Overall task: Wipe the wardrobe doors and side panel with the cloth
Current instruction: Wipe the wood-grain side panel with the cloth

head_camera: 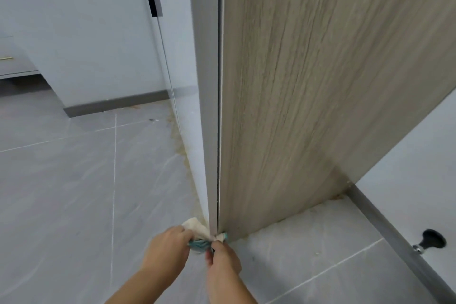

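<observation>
— Where is the cloth?

— The cloth (197, 228) is way down low. It is squished against the bottom corner of the wardrobe (204, 81), right where the white door (98, 32) meets the wooden side panel (320, 81). It looks like it touches the floor (74, 192) too.

— And the hands?

— Your left hand (167, 247) is curled over the cloth from the left. Your right hand (223, 258) pinches the other end, just beside the side panel. Both hands are clamped on the cloth, close together.

— What could go wrong?

— A few things, I think. The cloth is bunched in a small lump, so it may rub only a thin line and miss most of the big side panel above you. There is yellowish dirt (181, 145) on the floor along the bottom of the wardrobe. If you drag the cloth through it, you could smear it onto the door. There is a thin gap (218, 155) at the corner, and a bit of cloth could get stuck in there. And a black knob (430, 242) sticks out low on your right, so you could bump it if you slide that way.
</observation>
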`<act>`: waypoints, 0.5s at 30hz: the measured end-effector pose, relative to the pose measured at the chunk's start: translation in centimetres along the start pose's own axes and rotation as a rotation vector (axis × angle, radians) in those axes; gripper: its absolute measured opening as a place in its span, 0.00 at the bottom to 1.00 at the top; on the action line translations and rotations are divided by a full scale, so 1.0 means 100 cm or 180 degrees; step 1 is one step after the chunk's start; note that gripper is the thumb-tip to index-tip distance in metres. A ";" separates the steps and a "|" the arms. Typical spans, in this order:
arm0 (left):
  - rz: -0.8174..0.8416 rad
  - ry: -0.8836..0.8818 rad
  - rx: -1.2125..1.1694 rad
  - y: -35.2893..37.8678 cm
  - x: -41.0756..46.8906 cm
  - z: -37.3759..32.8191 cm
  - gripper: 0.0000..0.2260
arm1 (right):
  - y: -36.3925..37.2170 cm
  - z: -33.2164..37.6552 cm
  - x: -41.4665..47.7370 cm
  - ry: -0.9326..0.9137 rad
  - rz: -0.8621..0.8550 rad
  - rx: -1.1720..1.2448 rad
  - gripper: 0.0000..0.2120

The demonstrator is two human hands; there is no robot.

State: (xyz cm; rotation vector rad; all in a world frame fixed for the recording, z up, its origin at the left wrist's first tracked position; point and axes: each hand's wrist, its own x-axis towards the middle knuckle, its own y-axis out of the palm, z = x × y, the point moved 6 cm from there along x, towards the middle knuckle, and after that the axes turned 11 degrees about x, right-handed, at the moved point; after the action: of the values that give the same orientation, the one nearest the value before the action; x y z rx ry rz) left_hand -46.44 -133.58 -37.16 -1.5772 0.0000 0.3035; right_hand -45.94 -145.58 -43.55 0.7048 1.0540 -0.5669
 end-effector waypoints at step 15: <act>-0.1005 -0.0578 -0.2151 -0.177 -0.044 0.019 0.15 | 0.045 0.081 -0.182 -0.1219 0.0437 -0.0453 0.07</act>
State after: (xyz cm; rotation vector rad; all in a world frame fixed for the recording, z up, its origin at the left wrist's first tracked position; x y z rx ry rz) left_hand -47.70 -131.88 -18.90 -2.1737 -0.5362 0.2036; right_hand -45.15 -147.18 -23.20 0.5130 0.6758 -0.4793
